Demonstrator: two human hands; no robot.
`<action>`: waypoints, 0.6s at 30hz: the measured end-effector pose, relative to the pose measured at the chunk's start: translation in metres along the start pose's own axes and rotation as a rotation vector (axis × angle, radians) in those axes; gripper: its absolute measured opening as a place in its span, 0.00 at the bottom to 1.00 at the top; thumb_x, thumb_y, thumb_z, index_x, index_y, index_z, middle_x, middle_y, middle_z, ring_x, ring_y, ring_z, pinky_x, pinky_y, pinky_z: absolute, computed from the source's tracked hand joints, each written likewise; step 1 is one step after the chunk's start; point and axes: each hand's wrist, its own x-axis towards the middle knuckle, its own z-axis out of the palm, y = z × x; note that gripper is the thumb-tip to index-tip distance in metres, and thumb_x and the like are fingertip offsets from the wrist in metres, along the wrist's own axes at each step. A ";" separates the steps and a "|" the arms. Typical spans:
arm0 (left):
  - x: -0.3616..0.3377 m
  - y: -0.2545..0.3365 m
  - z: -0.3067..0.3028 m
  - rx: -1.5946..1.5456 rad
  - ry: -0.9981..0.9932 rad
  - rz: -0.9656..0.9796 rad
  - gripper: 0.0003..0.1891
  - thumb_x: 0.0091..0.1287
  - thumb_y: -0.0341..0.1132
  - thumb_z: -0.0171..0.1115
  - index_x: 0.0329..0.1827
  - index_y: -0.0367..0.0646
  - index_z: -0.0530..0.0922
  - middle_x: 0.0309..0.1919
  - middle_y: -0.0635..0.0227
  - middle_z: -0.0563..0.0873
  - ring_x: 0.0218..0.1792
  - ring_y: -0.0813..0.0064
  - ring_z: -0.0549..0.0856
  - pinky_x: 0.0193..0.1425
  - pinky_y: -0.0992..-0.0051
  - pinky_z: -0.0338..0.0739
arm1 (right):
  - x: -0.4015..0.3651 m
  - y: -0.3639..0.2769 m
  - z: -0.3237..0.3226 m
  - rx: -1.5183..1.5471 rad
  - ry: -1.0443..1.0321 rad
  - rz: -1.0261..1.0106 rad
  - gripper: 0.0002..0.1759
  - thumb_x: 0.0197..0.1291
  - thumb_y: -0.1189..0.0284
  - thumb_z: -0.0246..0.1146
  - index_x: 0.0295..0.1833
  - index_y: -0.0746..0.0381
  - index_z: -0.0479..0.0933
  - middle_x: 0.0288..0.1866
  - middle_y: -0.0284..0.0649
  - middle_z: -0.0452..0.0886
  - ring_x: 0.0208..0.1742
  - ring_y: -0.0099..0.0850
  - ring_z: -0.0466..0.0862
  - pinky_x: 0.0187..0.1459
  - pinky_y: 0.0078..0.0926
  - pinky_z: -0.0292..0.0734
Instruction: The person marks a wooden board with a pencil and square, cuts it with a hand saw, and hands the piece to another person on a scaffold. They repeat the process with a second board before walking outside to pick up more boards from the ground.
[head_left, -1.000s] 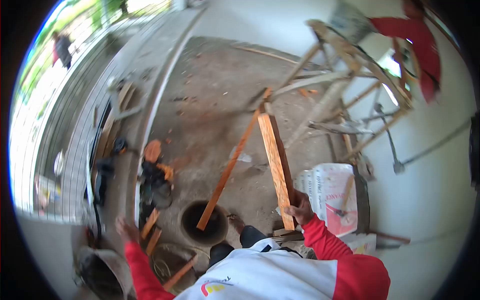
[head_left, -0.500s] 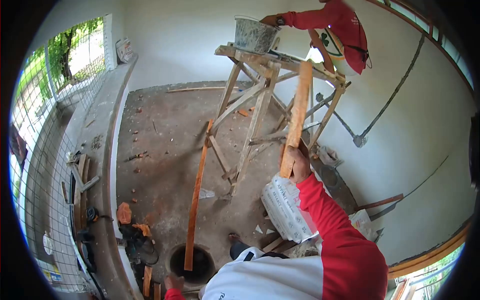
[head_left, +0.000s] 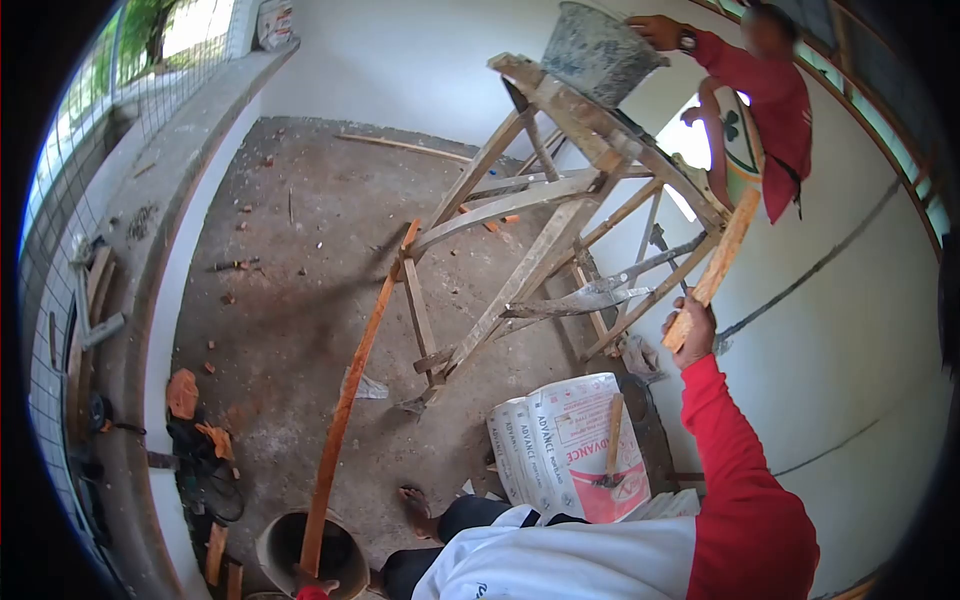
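Observation:
My right hand (head_left: 692,328), at the end of a red sleeve, is closed round the lower part of a short wooden board (head_left: 728,250), which slants up to the right. Down at the bottom left my left hand (head_left: 316,583) is at the lower end of a long reddish wooden strip (head_left: 352,385), with its fingers closed on it. The strip passes in front of a round container (head_left: 352,560), and its far end is beside a leg of the wooden trestle (head_left: 575,190).
A co-worker in red (head_left: 780,110) behind the trestle has a hand at a bucket (head_left: 600,55) on top. A hammer (head_left: 614,440) lies on cement bags (head_left: 540,450). Tools and wood scraps (head_left: 215,550) lie by the left ledge (head_left: 180,180).
The view has shifted. My right hand and the short board have moved right, and the board leans more. My left hand has closed on the long strip's lower end. The hammer now shows.

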 end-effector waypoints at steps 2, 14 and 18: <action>0.008 -0.004 0.032 -0.192 0.139 -0.082 0.62 0.39 0.43 0.82 0.76 0.36 0.51 0.70 0.46 0.67 0.71 0.58 0.68 0.73 0.66 0.65 | 0.032 0.008 -0.001 -0.062 -0.043 -0.078 0.18 0.64 0.62 0.60 0.56 0.56 0.69 0.34 0.34 0.75 0.20 0.27 0.76 0.20 0.30 0.74; 0.078 0.028 0.074 -0.202 0.354 -0.031 0.28 0.61 0.36 0.65 0.64 0.39 0.68 0.54 0.48 0.81 0.69 0.56 0.68 0.71 0.61 0.66 | 0.048 0.099 0.054 0.130 -0.070 0.236 0.14 0.60 0.60 0.63 0.45 0.56 0.71 0.32 0.35 0.76 0.21 0.29 0.77 0.19 0.31 0.75; 0.146 0.279 0.140 -0.299 0.652 0.395 0.25 0.78 0.47 0.40 0.58 0.36 0.78 0.60 0.58 0.81 0.63 0.60 0.77 0.68 0.63 0.67 | 0.051 0.059 0.066 0.080 0.003 0.064 0.13 0.60 0.65 0.64 0.46 0.56 0.71 0.33 0.36 0.77 0.19 0.30 0.77 0.19 0.31 0.75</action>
